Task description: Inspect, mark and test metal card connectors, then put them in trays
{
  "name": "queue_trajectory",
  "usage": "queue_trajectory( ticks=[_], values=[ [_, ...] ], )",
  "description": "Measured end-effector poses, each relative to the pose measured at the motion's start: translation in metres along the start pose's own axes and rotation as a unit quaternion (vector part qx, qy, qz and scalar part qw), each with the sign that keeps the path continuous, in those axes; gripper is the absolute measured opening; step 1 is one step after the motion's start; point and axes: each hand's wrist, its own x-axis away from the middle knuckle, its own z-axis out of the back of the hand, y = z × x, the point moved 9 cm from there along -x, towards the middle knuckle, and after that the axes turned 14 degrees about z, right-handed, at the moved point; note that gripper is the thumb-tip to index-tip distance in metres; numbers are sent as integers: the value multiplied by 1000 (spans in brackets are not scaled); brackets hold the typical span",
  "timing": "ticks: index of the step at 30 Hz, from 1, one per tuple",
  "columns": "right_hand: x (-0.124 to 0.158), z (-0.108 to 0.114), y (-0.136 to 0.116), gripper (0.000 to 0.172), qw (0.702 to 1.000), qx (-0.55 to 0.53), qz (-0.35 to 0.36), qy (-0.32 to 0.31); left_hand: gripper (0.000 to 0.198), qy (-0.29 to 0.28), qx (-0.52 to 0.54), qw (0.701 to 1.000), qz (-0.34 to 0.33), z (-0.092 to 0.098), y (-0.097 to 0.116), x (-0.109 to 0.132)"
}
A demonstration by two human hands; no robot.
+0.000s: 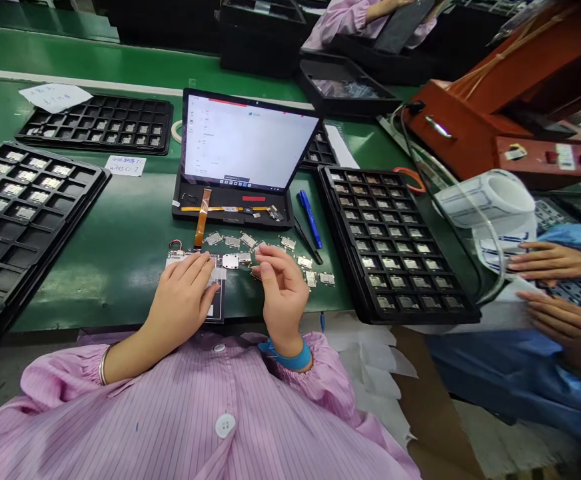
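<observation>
My left hand (pixel 183 287) lies flat, fingers stretched and together, over a circuit board (pixel 173 259) at the table's front edge. An orange ribbon cable (pixel 202 217) runs from that board up to the screen unit (pixel 250 143), which stands tilted with a lit white display. A white-faced module (pixel 230 261) lies just right of the board. My right hand (pixel 284 290), with a blue wrist strap, is closed in a pinch beside the small metal-covered modules (pixel 288 243). Whatever sits between its fingertips is too small to make out. Several such modules lie scattered around it.
A black tray of modules (pixel 393 240) stands at right, and others (pixel 20 193) (pixel 120 123) at left. A blue marker (pixel 310 219) and dark tweezers (pixel 308 240) lie near the screen. Farther right are a label roll (pixel 490 200), an orange machine (pixel 470 133) and a co-worker's hands (pixel 553 260).
</observation>
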Motion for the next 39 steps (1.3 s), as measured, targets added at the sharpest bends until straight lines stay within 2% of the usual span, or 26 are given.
queue_trajectory(
  ticks=[7,13,22,27,29,30,33,35,39],
  values=[
    [-1,-5,0,12,1000,15,8,-19,34,-4,5,1000,5,-1,-1,1],
    [0,-4,7,12,999,-31,-35,12,34,0,9,1000,7,0,-2,1],
    [0,-7,9,13,998,-30,-62,2,33,-3,26,1000,13,0,-3,1],
    [2,-10,13,12,992,-64,-111,-1,34,-7,25,1000,11,-2,-4,1],
    [7,-18,16,13,974,-131,-185,-22,34,-7,26,1000,9,-2,-4,1],
    [11,-26,18,15,955,-175,-235,-45,34,-8,27,1000,8,-2,-4,1],
    [30,-49,12,29,877,-285,-364,-128,33,-9,30,999,9,-2,-4,0],
    [35,-54,8,35,849,-317,-397,-147,33,-10,31,999,10,-1,-4,0],
    [39,-55,11,37,839,-329,-411,-139,33,-12,33,999,11,-1,-4,0]
  ],
)
